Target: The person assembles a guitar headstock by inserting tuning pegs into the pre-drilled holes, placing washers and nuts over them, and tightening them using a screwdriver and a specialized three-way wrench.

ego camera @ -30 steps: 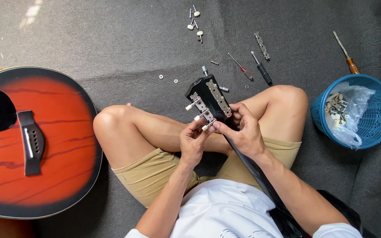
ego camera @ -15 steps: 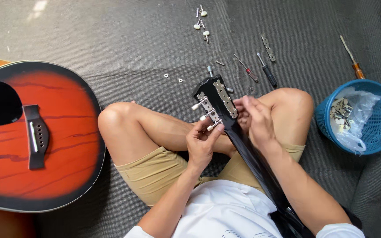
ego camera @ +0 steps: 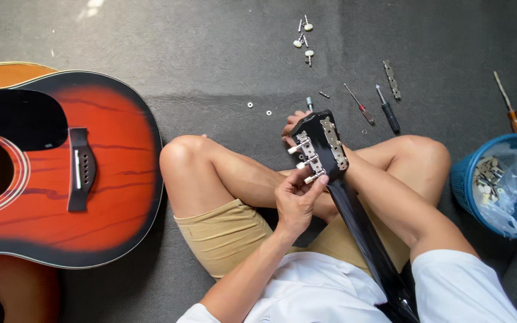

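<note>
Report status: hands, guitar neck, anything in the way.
Left hand pinching a tuner peg; right hand behind black headstock. Screwdrivers lie apart on mat.

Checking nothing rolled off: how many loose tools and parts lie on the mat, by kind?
Screwdrivers: 3
Loose tuner pegs: 3
Washers: 2
Tuner strip: 1
Total: 9

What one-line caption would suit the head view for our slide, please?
Seated cross-legged, left hand fingers a tuner on the black guitar headstock beside a sunburst guitar body.
</note>
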